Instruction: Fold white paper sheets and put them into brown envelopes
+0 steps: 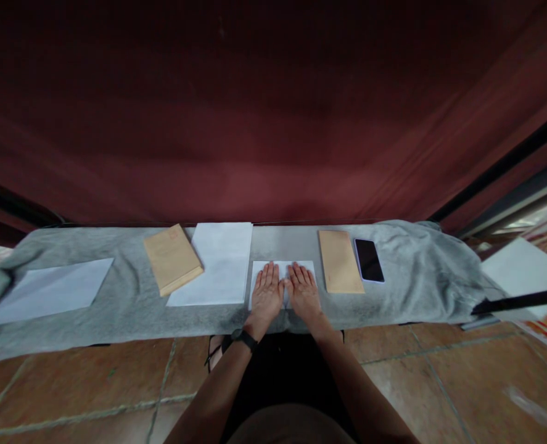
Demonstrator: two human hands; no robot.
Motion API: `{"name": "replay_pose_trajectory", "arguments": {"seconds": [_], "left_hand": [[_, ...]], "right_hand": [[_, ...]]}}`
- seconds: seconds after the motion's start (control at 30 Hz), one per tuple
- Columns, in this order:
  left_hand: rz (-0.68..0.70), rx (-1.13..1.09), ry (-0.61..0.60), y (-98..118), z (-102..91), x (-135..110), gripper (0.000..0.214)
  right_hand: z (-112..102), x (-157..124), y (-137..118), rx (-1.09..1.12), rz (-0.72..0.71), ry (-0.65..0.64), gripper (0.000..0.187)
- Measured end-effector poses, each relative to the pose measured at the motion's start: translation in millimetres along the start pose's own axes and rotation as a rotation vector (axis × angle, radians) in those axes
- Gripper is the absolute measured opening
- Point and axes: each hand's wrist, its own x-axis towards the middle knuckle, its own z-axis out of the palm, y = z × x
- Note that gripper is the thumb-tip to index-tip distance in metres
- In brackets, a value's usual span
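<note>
Both of my hands lie flat on a small white sheet of paper [308, 266] with a crease line down its middle. My left hand [267, 293] covers the left half, fingers stretched out and pointing away from me. On the right half rests my right hand [303, 293], also flat, its thumb meeting the left one near the crease. To the left is a stack of larger white paper [222, 265], partly under a bundle of brown envelopes [172, 259]. Right of the hands lies a single brown envelope [341, 262].
A smartphone [369, 260] lies beside the single envelope. Another white sheet [55, 287] is at the far left of the grey cloth [129, 314] covering the narrow bench. A dark red panel [264, 185] stands behind. White board [523, 268] and a black bar [523, 302] are at right.
</note>
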Motion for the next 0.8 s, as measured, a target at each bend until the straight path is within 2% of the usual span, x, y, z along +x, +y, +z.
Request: {"name": "replay_pose_trajectory", "arguments": {"seconds": [0.23,0.8], "left_hand": [[-0.069,-0.001,0.048,-8.6,0.8,-0.1,0.058],[-0.19,-0.056,0.13,-10.4,4.3,-1.3,0.058]], "right_hand": [[6.3,-1.5,11.1,-0.039,0.044,0.036,0.052],[4.8,-9.1,21.1,-0.096,0.134,0.134,0.057]]}}
